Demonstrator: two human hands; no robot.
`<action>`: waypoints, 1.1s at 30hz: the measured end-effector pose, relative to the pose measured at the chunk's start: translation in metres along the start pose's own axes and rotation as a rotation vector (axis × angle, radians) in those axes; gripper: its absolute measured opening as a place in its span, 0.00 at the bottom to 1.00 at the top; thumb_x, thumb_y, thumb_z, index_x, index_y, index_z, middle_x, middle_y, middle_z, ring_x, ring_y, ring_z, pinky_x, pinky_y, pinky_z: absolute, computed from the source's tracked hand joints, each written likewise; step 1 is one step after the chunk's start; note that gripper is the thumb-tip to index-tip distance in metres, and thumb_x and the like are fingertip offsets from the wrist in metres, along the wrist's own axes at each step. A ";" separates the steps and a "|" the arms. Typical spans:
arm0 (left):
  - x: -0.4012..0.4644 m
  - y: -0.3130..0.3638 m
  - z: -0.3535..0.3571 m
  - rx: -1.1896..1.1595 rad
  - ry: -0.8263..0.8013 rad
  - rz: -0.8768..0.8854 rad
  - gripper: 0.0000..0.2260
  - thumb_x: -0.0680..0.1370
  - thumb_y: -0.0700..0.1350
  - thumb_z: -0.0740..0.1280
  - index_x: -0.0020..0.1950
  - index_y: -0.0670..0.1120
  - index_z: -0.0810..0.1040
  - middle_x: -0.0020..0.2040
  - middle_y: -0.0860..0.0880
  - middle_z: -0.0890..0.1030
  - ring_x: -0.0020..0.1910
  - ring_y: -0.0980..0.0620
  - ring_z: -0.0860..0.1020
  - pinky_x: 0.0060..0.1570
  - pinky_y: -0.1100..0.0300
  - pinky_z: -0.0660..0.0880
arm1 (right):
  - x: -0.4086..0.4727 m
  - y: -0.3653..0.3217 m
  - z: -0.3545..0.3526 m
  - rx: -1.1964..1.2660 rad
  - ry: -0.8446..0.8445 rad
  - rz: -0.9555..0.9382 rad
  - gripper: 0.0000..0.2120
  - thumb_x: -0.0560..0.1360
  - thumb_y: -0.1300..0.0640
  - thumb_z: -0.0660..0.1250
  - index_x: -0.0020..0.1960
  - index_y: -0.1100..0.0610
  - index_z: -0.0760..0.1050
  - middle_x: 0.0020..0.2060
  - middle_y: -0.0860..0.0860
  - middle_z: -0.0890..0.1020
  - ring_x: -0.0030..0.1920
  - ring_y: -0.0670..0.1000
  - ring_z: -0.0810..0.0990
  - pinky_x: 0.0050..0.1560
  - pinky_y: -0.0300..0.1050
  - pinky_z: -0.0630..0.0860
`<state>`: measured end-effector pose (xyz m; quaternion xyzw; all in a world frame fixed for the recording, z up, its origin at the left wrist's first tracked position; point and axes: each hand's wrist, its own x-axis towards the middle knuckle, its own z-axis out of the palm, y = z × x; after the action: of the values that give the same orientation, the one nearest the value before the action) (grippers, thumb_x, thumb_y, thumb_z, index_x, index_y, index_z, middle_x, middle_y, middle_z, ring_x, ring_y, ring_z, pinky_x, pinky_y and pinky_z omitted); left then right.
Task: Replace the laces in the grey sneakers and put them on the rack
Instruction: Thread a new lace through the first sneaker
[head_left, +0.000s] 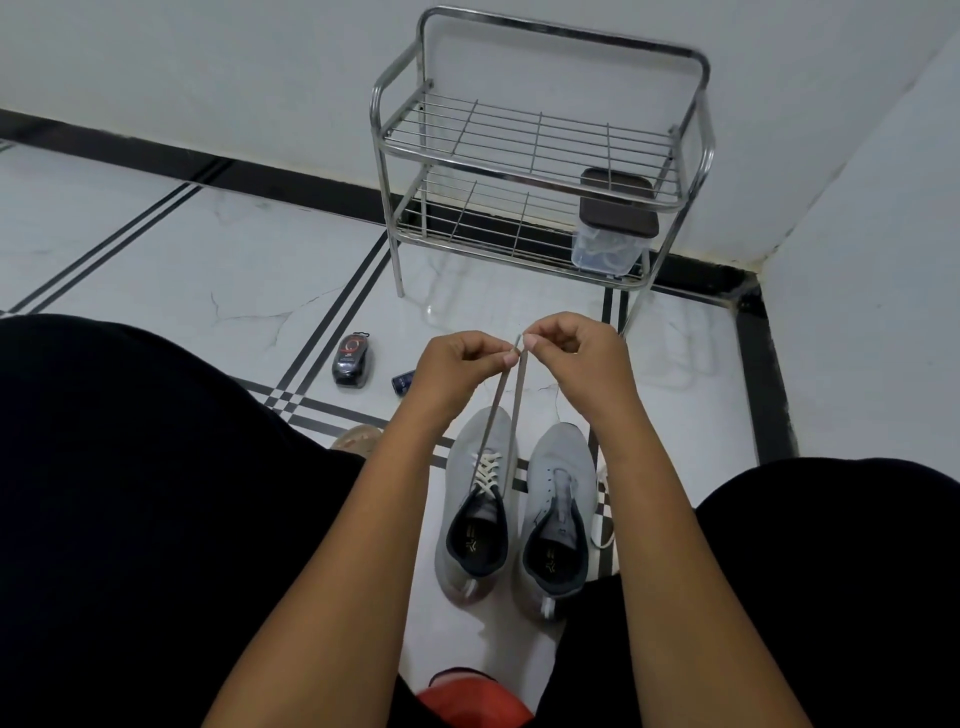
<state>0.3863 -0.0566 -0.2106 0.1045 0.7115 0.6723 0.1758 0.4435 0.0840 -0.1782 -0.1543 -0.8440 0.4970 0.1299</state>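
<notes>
A red object (475, 699) sits at the bottom edge nearest the camera, between the person's black-clad legs, and from there two bare forearms reach forward. The left hand (457, 364) has its fingers curled, pinching one end of a pale lace (493, 410) between thumb and forefinger; the right hand (571, 345) pinches the other end in the same way, so the two tips meet just between the hands, held up above the floor. Both strands run down taut to the left grey sneaker (475, 499), which is laced through its eyelets in a white criss-cross. The right grey sneaker (558, 514) stands just beside it on the white tiled floor (208, 270), toes pointing away, with bare eyelets and no lace visible in it. A loose white lace (605, 519) lies on the floor against the outer side of that shoe.

Further out to the left lie a small black packet with a red ring (352, 361) and a small dark blue item (404, 382), partly hidden by the left hand. Against the wall stands a two-tier chrome wire rack (540, 130); on the right of its lower shelf sits a clear plastic box with a brown lid (613, 236).
</notes>
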 end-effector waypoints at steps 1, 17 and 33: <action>0.000 0.000 0.000 -0.007 0.006 0.000 0.06 0.74 0.36 0.72 0.49 0.38 0.83 0.43 0.47 0.84 0.43 0.56 0.81 0.49 0.68 0.78 | 0.000 0.000 0.000 0.001 -0.001 0.001 0.02 0.75 0.59 0.70 0.45 0.53 0.81 0.39 0.47 0.83 0.42 0.45 0.81 0.47 0.39 0.77; -0.001 0.002 0.001 -0.024 0.049 0.000 0.06 0.73 0.36 0.72 0.49 0.38 0.83 0.42 0.47 0.84 0.41 0.58 0.82 0.47 0.70 0.77 | -0.001 -0.003 0.003 0.080 -0.018 0.031 0.03 0.73 0.60 0.72 0.43 0.53 0.80 0.38 0.48 0.83 0.41 0.45 0.80 0.51 0.47 0.80; -0.001 0.000 0.004 0.119 -0.030 0.024 0.06 0.74 0.41 0.73 0.49 0.40 0.83 0.44 0.46 0.84 0.45 0.55 0.82 0.52 0.63 0.78 | -0.003 -0.003 0.006 0.160 -0.005 0.044 0.02 0.74 0.60 0.71 0.44 0.56 0.82 0.36 0.52 0.84 0.41 0.47 0.82 0.51 0.48 0.81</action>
<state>0.3886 -0.0532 -0.2108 0.1335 0.7460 0.6294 0.1720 0.4434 0.0766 -0.1792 -0.1609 -0.7984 0.5658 0.1287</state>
